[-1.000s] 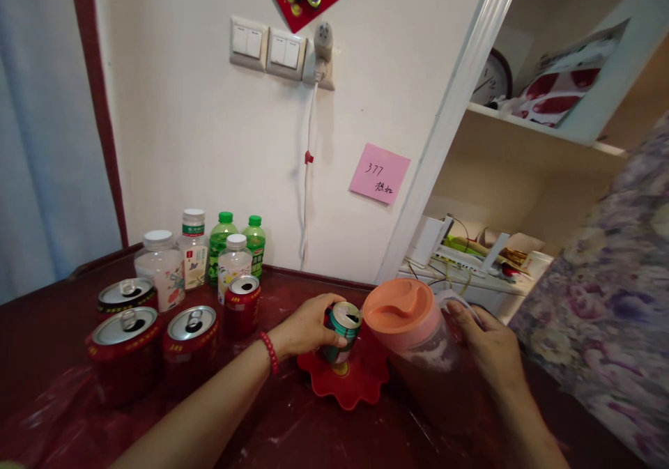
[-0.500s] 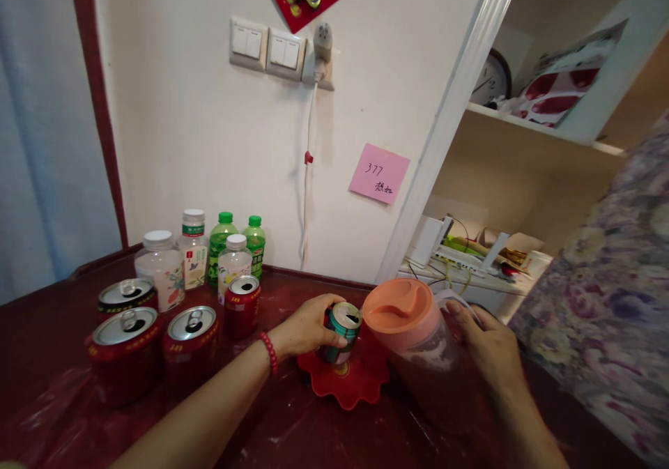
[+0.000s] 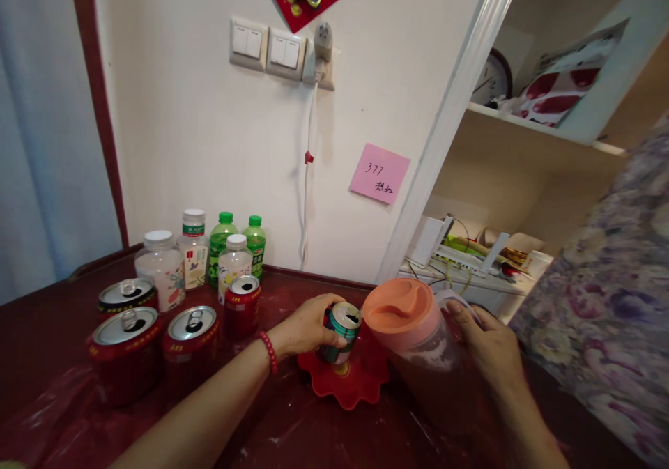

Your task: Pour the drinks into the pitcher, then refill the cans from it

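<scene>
Green can (image 3: 345,328) sits in my left hand (image 3: 309,326), my fingers and thumb curled around its side, over the red dish (image 3: 351,387) with the wavy rim; I can't tell whether its bottom touches the dish. Its top faces up, with a dark drinking hole on the side toward the jug (image 3: 418,368). Just to the right, the jug's orange lid (image 3: 398,309) comes very near the can's rim, and my right hand (image 3: 488,347) is closed around the jug's pale handle (image 3: 450,297). I can't see clearly where the jug's base is. On my left wrist is a red bead bracelet (image 3: 270,354). Left of that arm, a small red can (image 3: 242,309) and three wider red cans (image 3: 190,347) stand on the dark red table (image 3: 282,420). Behind them are three clear bottles with white caps (image 3: 160,274) and two green bottles (image 3: 221,246). On the wall beyond, a pink note (image 3: 380,174) is stuck right of a white cord (image 3: 306,204).
</scene>
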Demonstrator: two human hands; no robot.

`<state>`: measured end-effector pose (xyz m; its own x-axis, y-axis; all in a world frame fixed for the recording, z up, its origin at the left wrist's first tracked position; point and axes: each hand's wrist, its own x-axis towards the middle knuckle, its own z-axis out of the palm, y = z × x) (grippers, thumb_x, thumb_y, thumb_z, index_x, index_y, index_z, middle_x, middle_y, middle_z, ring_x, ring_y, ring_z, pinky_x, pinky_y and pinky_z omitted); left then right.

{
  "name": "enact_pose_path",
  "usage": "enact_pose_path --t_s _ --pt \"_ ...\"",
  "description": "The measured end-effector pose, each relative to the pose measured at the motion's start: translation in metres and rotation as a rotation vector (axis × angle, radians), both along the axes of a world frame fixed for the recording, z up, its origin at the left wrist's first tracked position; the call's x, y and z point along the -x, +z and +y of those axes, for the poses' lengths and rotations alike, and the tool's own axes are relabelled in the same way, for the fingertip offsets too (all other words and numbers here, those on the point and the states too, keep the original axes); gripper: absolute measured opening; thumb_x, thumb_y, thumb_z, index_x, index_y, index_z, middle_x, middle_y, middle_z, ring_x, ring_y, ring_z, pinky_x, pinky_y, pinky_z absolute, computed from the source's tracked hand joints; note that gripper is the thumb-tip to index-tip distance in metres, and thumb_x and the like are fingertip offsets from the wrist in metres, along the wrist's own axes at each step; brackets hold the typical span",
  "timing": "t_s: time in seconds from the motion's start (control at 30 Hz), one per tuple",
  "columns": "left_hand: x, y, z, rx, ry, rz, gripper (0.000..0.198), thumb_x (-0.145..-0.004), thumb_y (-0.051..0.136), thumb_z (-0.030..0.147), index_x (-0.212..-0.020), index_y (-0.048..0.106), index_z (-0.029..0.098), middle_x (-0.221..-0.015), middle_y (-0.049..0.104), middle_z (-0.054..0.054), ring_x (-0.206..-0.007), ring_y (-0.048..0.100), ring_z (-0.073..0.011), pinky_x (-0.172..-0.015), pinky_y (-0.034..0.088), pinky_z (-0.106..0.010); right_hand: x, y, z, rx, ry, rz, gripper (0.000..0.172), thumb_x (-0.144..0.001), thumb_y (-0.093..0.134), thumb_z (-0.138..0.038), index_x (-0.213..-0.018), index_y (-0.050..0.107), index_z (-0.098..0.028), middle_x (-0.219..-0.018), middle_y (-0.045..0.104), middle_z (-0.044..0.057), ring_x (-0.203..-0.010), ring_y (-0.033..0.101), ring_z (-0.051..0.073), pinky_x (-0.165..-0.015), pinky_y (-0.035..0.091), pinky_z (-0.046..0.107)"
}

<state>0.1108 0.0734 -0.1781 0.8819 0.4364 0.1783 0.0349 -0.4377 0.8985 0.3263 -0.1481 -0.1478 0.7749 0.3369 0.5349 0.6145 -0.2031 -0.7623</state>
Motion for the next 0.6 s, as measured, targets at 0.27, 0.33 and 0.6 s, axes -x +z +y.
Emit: enact_pose_path --t_s 0.27,0.33,0.6 --pt "-0.0004 -0.001 0.0014 -0.014 0.005 -0.009 0.061 -0.056 0.082 0.014 -0.115 0.066 0.018 -0.117 0.07 -0.006 -0.108 0.062 -0.0267 -0.095 0.048 -0.039 -0.0033 0.0017 0.0 -0.009 0.011 0.088 0.058 -0.069 0.066 -0.075 -0.066 0.065 -0.018 -0.057 0.047 -0.002 -0.059 0.041 0.016 -0.053 0.033 0.027" --pt "0.0 -0.0005 0.001 -0.008 0.005 -0.011 0.061 -0.056 0.082 0.013 -0.115 0.066 0.019 -0.117 0.07 -0.006 -0.108 0.062 -0.0266 -0.095 0.048 -0.038 -0.006 0.0014 -0.0005 0.019 0.019 0.095 0.059 -0.067 0.066 -0.076 -0.067 0.067 -0.017 -0.057 0.049 -0.002 -0.06 0.043 0.016 -0.053 0.035 0.027" --pt "0.0 -0.0026 0.0022 0.002 -0.003 -0.029 0.06 -0.057 0.082 0.014 -0.115 0.066 0.019 -0.118 0.07 -0.006 -0.109 0.062 -0.0271 -0.097 0.048 -0.039 -0.0021 0.0039 -0.0005 0.018 0.025 0.112 0.059 -0.068 0.066 -0.076 -0.067 0.067 -0.017 -0.059 0.049 -0.002 -0.061 0.043 0.017 -0.055 0.035 0.028"
